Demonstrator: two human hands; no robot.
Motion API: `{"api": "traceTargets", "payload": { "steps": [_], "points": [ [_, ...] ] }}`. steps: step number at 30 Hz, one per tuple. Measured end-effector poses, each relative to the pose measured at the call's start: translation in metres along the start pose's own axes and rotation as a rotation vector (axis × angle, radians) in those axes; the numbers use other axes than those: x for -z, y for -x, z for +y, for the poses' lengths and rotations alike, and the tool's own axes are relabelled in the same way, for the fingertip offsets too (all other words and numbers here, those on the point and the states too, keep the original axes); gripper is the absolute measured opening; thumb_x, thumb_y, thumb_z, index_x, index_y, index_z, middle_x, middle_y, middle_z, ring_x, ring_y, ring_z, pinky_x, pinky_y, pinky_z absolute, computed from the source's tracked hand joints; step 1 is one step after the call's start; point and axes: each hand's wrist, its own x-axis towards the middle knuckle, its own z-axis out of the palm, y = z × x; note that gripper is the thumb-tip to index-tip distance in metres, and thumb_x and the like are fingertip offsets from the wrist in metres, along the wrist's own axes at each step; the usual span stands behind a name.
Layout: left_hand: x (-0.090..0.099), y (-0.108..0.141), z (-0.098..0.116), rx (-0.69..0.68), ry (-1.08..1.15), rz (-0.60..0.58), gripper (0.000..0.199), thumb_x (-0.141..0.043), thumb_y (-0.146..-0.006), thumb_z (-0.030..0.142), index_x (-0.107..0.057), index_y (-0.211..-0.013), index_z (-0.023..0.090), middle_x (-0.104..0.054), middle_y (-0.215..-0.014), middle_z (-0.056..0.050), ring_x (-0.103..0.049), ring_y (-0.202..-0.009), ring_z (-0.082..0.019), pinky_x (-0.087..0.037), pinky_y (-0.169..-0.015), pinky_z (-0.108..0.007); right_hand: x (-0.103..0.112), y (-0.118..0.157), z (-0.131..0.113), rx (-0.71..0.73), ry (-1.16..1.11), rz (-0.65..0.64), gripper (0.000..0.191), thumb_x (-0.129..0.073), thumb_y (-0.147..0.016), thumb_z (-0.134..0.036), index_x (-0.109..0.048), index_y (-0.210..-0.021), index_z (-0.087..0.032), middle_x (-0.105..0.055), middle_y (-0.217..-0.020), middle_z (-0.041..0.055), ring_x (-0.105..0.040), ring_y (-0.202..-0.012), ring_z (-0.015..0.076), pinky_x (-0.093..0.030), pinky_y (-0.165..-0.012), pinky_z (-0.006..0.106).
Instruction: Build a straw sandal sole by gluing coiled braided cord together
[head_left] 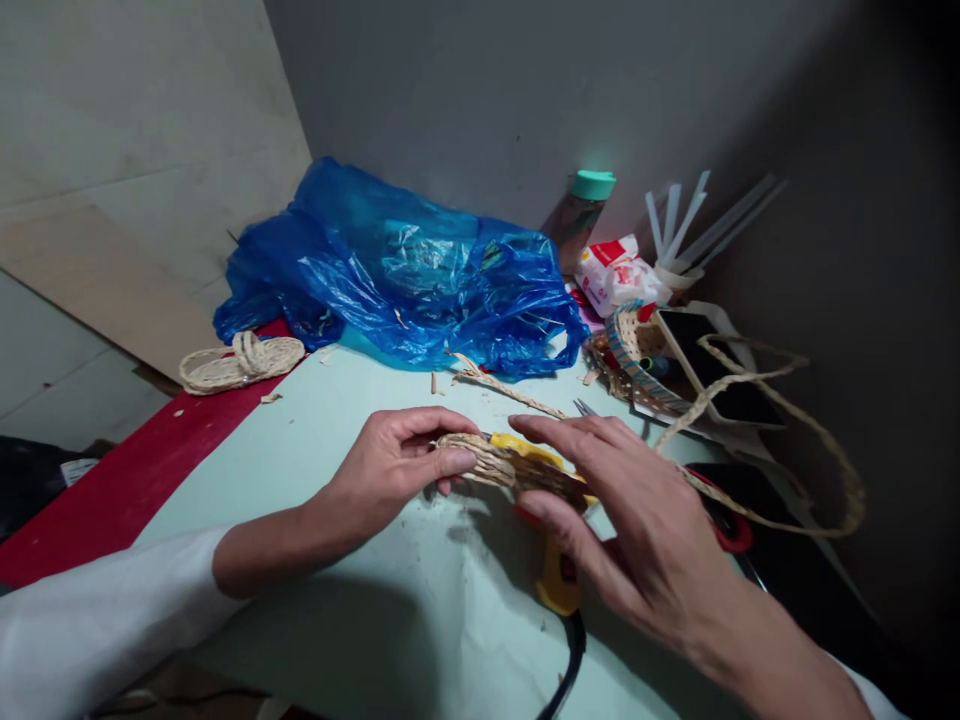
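A small woven straw piece (487, 462) is pinched at its left end between the thumb and fingers of my left hand (397, 452). My right hand (637, 510) is beside its right end, thumb and fingers spread apart; whether they touch the piece cannot be made out. Behind and below the piece lies a yellow tool (559, 582) with a black cord, partly hidden by the piece and my right hand. A long braided straw cord (840, 470) loops out to the right, past my right hand.
A blue plastic bag (420, 270) lies at the table's back. A finished-looking woven straw slipper (244, 362) rests at the left on red cloth (112, 500). Back right are a green-lidded bottle (581, 215), a basket (637, 345), a dark-screened device (712, 365) and red-handled scissors (735, 535).
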Motion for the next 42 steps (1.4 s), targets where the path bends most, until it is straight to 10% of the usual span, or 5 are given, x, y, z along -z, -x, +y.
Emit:
{"api": "traceTargets", "payload": {
  "steps": [10, 28, 38, 42],
  "points": [
    [0.001, 0.003, 0.002, -0.121, -0.135, 0.099, 0.023, -0.074, -0.081, 0.019, -0.081, -0.103, 0.019, -0.074, -0.085, -0.004, -0.062, -0.061, -0.011, -0.053, -0.06, -0.022, 0.032, -0.004, 0.012, -0.138, -0.135, -0.194, 0.017, -0.053, -0.1, -0.02, -0.065, -0.112, -0.022, -0.068, -0.094, 0.0013, -0.064, -0.078, 0.013, -0.048, -0.066, 0.023],
    [-0.001, 0.003, -0.002, 0.063, -0.009, -0.115, 0.008, -0.077, -0.078, 0.024, -0.081, -0.082, 0.018, -0.069, -0.072, -0.001, -0.058, -0.057, -0.01, -0.047, -0.055, -0.021, 0.013, -0.001, 0.017, -0.04, 0.027, 0.13, 0.017, -0.058, -0.096, -0.006, -0.063, -0.11, -0.013, -0.066, -0.101, 0.0082, -0.057, -0.09, 0.0184, -0.046, -0.079, 0.037],
    [0.019, -0.029, -0.014, 0.143, 0.338, 0.192, 0.026, -0.085, -0.067, 0.019, -0.079, -0.091, 0.014, -0.072, -0.08, -0.005, -0.061, -0.058, -0.009, -0.051, -0.055, -0.018, 0.025, -0.003, 0.034, -0.103, 0.338, 0.284, 0.037, -0.063, -0.093, -0.014, -0.057, -0.13, -0.012, -0.057, -0.136, 0.0153, -0.051, -0.116, 0.0291, -0.042, -0.1, 0.048],
    [0.026, -0.034, -0.015, 0.063, 0.313, 0.245, 0.027, -0.085, -0.068, 0.021, -0.078, -0.093, 0.015, -0.072, -0.078, -0.004, -0.063, -0.06, -0.01, -0.051, -0.057, -0.018, 0.03, 0.014, 0.01, -0.284, 0.298, 0.303, 0.017, -0.06, -0.097, -0.029, -0.063, -0.105, -0.015, -0.067, -0.095, 0.0091, -0.062, -0.084, 0.0215, -0.05, -0.076, 0.034]
  ]
}}
